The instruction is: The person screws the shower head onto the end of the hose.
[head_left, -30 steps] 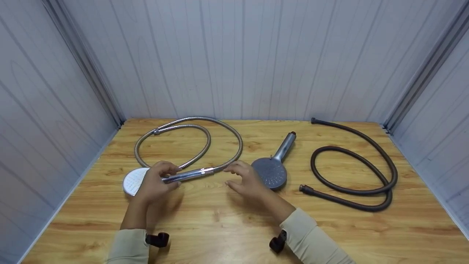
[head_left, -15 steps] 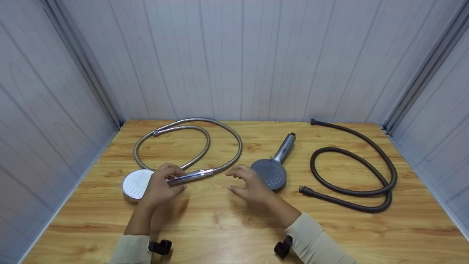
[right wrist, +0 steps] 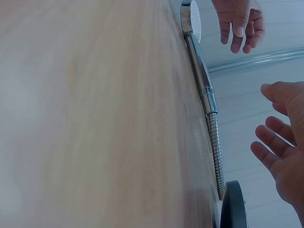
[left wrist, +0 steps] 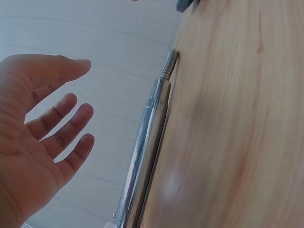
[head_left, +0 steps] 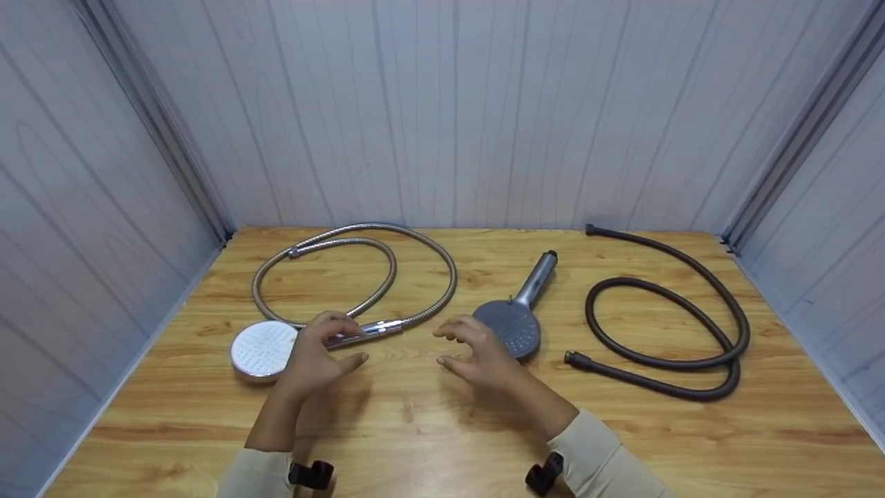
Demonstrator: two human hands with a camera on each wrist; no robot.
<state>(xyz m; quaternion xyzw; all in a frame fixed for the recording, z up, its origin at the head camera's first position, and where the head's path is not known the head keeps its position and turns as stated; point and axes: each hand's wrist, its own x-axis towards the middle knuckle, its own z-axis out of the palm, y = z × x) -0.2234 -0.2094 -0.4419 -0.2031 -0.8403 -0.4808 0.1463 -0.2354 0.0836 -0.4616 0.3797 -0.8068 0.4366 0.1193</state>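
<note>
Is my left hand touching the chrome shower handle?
Apart: the left wrist view shows pale wall between your left hand and the chrome shower handle.

1. On the table (head_left: 415, 443), at left, lies the first shower head (head_left: 263, 349), the first hose (head_left: 453, 271) behind it.
2. To the right of this hose lies the second shower head (head_left: 508, 328).
3. Farther right lies the second hose (head_left: 660, 362).
4. Behind the table stands the wall (head_left: 442, 111).

Wood-grain surface (head_left: 415, 443), yellow-brown, runs to the back wall (head_left: 442, 111). Left wall (head_left: 83, 242) and right wall (head_left: 836, 277) close the sides. All pale blue-grey panels, darker vertical or slanting lines. Grey strips (head_left: 804, 131) at both corners. Soft glare, front middle of surface.
</note>
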